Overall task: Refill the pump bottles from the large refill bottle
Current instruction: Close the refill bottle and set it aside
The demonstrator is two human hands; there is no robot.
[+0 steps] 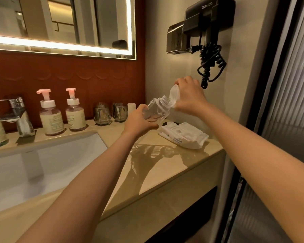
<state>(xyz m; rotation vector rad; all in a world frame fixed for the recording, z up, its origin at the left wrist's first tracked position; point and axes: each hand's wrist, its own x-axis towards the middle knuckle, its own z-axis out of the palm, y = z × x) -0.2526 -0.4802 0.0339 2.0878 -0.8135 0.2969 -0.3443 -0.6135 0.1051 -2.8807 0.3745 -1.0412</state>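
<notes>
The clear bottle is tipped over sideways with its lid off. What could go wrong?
The clear bottle is tilted with its open neck toward the right hand, so any liquid inside might spill onto the wet wipes pack or counter. The left hand grips only its lower end; it could slip. The loose cap might drop.

Head-worn view, downward, close over countertop
</notes>
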